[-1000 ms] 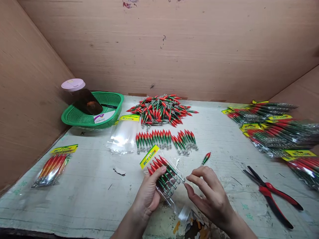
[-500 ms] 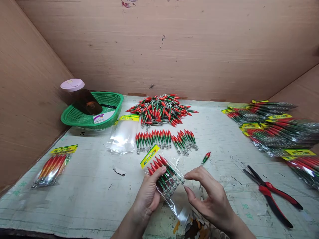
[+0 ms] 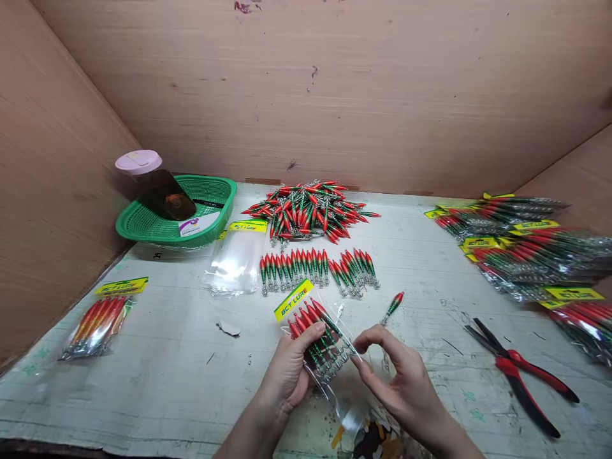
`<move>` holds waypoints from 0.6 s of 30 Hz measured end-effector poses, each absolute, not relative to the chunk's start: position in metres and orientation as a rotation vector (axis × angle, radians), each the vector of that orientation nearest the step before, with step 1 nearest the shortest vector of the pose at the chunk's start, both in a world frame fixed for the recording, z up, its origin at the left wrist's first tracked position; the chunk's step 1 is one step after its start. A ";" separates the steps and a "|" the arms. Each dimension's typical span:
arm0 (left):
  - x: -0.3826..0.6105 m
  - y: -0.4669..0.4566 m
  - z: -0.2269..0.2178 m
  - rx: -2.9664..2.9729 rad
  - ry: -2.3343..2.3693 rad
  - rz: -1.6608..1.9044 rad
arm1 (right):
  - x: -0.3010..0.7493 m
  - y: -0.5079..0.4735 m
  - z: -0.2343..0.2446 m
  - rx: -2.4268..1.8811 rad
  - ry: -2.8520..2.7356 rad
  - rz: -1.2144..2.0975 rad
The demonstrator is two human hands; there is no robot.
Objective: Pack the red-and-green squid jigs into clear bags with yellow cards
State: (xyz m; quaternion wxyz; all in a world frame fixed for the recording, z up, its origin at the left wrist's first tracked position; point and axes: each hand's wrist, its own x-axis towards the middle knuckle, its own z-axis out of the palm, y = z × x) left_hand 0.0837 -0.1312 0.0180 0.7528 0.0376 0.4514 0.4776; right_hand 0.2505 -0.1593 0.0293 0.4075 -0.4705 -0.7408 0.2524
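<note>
My left hand [image 3: 288, 364] holds a clear plastic bag [image 3: 348, 408] with a yellow "BCT LURE" header card [image 3: 293, 301], its thumb pressed over the front. Several red-and-green fishing lures [image 3: 321, 341] lie side by side in the bag, heads toward the card and metal hooks toward the lower right. At the bag's right edge, my right hand [image 3: 400, 376] has thumb and index finger closed on the plastic by the hooks. A single loose lure [image 3: 394, 305] lies just beyond my right hand. Rows of lures [image 3: 294, 266] lie above the bag.
Behind the rows is a heap of lures [image 3: 310, 210]. Flat bags [image 3: 238, 260] and a green basket [image 3: 220, 223] holding a tumbler [image 3: 165, 191] stand left of it. One packed bag [image 3: 100, 322] lies far left. Red-handled pliers [image 3: 519, 366] and packed lures [image 3: 540, 248] are at right.
My right thumb and index finger have closed on the bag's right edge. The bag and my left hand have shifted slightly to the right.
</note>
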 end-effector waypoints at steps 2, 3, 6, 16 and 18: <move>0.082 -0.130 0.018 0.127 0.987 0.976 | 0.254 -0.162 0.026 -1.196 -1.882 0.649; 0.081 -0.130 0.018 0.151 0.987 0.947 | 0.256 -0.164 0.023 -1.213 -1.887 0.661; 0.080 -0.128 0.016 0.223 0.979 0.893 | 0.257 -0.172 0.012 -1.283 -1.898 0.670; 0.072 -0.134 -0.002 0.487 1.074 0.947 | 0.240 -0.190 -0.032 -1.423 -2.067 0.285; 0.071 -0.137 -0.005 0.498 1.049 0.988 | 0.236 -0.191 -0.035 -1.435 -2.067 0.254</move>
